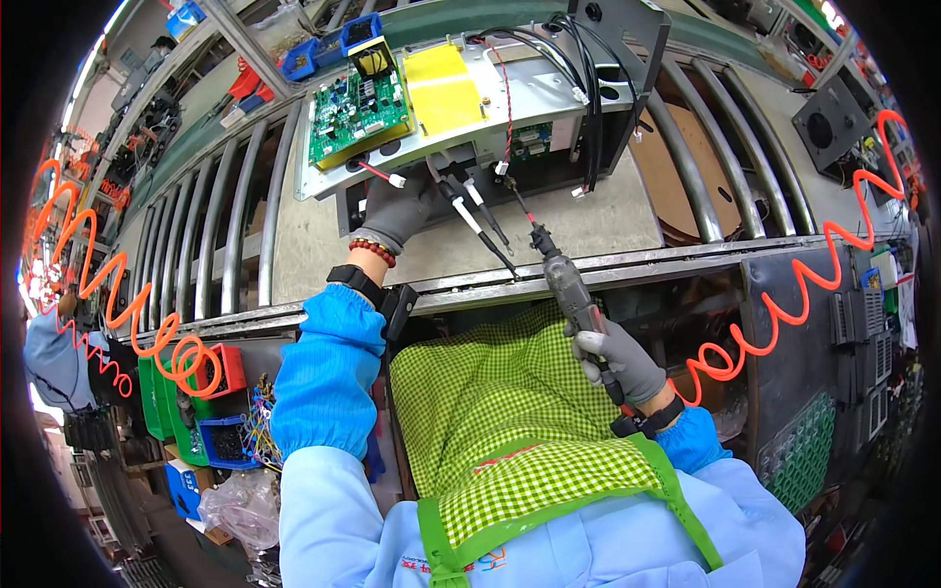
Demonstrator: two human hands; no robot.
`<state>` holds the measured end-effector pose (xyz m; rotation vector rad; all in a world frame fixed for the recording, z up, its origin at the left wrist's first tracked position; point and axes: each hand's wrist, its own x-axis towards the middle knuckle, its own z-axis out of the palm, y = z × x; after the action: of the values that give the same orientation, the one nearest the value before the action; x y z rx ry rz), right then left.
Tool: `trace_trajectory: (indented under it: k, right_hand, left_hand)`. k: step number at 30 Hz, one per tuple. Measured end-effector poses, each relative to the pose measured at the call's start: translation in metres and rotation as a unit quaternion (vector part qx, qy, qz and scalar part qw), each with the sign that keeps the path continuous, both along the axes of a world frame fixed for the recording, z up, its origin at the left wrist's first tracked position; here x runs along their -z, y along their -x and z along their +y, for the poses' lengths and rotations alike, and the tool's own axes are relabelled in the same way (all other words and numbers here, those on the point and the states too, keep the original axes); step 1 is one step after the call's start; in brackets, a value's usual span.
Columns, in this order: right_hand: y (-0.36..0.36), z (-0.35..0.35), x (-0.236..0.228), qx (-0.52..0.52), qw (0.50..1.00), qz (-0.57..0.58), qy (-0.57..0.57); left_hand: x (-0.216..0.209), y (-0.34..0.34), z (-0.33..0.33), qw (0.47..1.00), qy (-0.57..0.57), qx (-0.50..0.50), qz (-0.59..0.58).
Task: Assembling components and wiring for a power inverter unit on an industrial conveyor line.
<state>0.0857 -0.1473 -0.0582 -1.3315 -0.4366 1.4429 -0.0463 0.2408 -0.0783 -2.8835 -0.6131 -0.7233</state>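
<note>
So the thing being worked on is a metal chassis (549, 93), a flat silvery sheet-metal tray sitting tilted on the roller conveyor (235, 225) up top, just past the grey table (588, 220) surface. It's got a green circuit board (358, 108) on its left end with a yellow-wrapped transformer (372, 61) at the far corner, a yellow square patch (441, 88) in the middle, and a small second board near the front edge. A bundle of black cables (583, 78) loops over the right side next to a black bracket, plus a twisted red-and-white wire running down to white connectors dangling off the front. The left hand (397, 211), grey glove, is curled shut on the front-left lip of the chassis, holding it. The right hand (622, 363), also gloved, is wrapped tight around an electric screwdriver (573, 294), its bit angled up toward the chassis front edge, near the hanging leads. Orange coiled hose (784, 304) off to the right.
</note>
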Motion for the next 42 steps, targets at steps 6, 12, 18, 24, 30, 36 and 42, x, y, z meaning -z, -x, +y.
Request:
trace_trajectory:
  k: [6,12,18,24,30,36,42]
  right_hand:
    - [0.001,0.017,-0.003,-0.013,1.000,-0.005,0.004]
    - [0.004,0.033,0.000,0.003,1.000,-0.015,-0.010]
    - [0.016,0.043,0.000,0.017,1.000,-0.013,0.010]
    - [0.048,0.062,0.002,0.067,0.997,0.026,-0.012]
    - [0.082,0.078,0.025,0.118,0.991,0.061,-0.029]
    - [0.111,0.098,0.041,0.135,0.984,0.098,-0.056]
    - [0.127,0.112,0.048,0.152,0.975,0.146,-0.077]
  left_hand:
    - [0.004,-0.001,0.001,0.996,0.082,-0.020,-0.014]
    - [-0.008,-0.003,-0.008,0.987,0.156,-0.032,-0.028]
    - [-0.011,-0.008,-0.011,0.980,0.192,-0.041,-0.028]
    - [-0.012,-0.009,-0.018,0.983,0.148,-0.021,-0.112]
    - [-0.013,-0.009,-0.019,0.990,0.124,-0.059,-0.014]
    - [-0.012,-0.009,-0.019,0.994,0.066,-0.077,0.037]
    - [-0.010,-0.010,-0.020,0.994,0.077,-0.077,0.004]
